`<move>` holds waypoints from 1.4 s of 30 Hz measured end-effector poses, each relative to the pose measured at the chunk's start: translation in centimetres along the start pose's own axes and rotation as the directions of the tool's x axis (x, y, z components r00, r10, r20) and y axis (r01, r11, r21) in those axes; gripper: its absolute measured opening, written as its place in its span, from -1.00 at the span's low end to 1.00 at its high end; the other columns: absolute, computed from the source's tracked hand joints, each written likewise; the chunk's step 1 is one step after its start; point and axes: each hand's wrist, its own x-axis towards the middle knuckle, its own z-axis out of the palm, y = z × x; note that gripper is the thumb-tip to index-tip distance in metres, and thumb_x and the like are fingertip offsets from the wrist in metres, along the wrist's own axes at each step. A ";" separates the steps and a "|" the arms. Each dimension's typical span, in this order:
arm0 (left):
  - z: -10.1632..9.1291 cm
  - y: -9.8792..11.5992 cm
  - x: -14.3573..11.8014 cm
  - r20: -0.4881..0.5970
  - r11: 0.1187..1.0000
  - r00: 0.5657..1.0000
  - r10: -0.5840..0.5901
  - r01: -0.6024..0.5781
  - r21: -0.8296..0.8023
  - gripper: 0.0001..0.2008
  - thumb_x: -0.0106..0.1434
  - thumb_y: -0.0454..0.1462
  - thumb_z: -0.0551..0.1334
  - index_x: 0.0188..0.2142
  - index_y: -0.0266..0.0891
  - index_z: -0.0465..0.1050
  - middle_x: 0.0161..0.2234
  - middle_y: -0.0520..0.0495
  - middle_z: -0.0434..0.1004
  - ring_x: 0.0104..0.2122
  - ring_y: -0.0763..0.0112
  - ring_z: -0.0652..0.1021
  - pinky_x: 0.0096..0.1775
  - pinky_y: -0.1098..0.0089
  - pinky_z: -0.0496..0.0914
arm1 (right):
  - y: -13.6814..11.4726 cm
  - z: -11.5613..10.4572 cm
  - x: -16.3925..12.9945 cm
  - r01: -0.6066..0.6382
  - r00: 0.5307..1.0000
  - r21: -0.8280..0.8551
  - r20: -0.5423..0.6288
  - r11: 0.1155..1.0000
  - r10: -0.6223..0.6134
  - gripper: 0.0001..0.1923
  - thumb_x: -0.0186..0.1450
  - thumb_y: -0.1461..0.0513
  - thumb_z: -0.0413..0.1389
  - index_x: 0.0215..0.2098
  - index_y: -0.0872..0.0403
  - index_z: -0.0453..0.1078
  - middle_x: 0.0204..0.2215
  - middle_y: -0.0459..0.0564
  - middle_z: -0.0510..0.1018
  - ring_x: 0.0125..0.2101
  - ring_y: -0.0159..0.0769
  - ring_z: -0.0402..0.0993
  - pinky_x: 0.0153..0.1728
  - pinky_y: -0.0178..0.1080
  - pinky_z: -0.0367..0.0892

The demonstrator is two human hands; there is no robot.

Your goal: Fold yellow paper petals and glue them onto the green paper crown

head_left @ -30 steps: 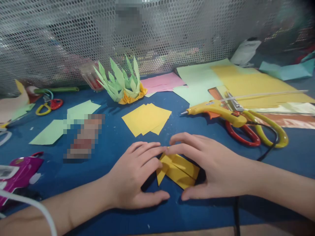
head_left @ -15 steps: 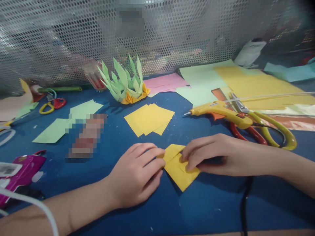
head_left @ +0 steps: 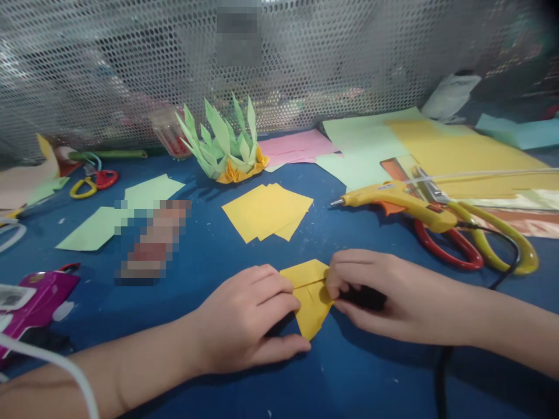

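A folded piece of yellow paper (head_left: 312,302) lies on the blue table between my hands, with a flap folded down across its top and a point facing me. The fingertips of my left hand (head_left: 257,320) grip its left edge, the thumb reaching to the lower point. My right hand (head_left: 375,297) pinches its right corner, fingers curled. Just beyond lies a small stack of yellow paper squares (head_left: 266,212). Behind the stack stands a paper piece with green pointed leaves (head_left: 222,145) and orange folded flowers at its base.
A yellow glue gun (head_left: 393,201) rests on large scissors (head_left: 506,244) at right, its black cord running under my right forearm. Green paper pieces (head_left: 152,192), small scissors (head_left: 94,183) and a purple tool (head_left: 39,308) are at left. A perforated metal screen (head_left: 297,64) stands behind.
The yellow paper has turned, its lower point shifting left. My right hand has moved from its top to its right corner, and my left thumb has stretched out to the lower point.
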 end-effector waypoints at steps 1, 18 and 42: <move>-0.1 -0.1 0.0 -0.002 1.000 1.000 -0.004 0.004 -0.013 -0.68 0.20 -0.10 0.26 -0.29 -0.38 0.47 -0.34 -0.18 0.52 -0.35 0.31 0.45 -0.26 0.31 0.41 | -0.2 0.1 0.0 -0.020 1.000 -0.012 -0.009 1.000 0.020 -0.88 0.20 0.39 0.02 -0.43 0.06 0.23 -0.51 -0.14 0.32 -0.49 -0.47 0.26 -0.47 -0.41 0.21; 0.5 -0.1 0.5 -0.069 0.982 0.984 -0.164 0.156 -0.106 -0.91 0.26 -0.37 0.16 -0.27 -0.26 0.45 -0.18 -0.10 0.51 -0.19 0.40 0.49 -0.15 0.40 0.41 | -0.6 2.1 0.5 -0.212 0.951 -0.058 -0.244 0.976 0.192 -0.77 0.23 0.30 0.07 -0.56 0.07 0.16 -0.60 -0.18 0.23 -0.62 -0.50 0.14 -0.62 -0.41 0.10; -0.9 -1.5 0.4 -0.005 0.966 0.993 0.116 -0.114 -0.230 -0.81 0.00 -0.46 0.05 -0.47 -0.24 0.39 -0.39 -0.07 0.56 -0.26 0.32 0.56 -0.20 0.36 0.49 | -0.1 1.4 0.1 -0.217 0.963 0.022 -0.159 0.976 0.217 -0.85 0.27 0.38 0.00 -0.34 0.02 0.34 -0.40 -0.09 0.39 -0.53 -0.47 0.31 -0.52 -0.40 0.25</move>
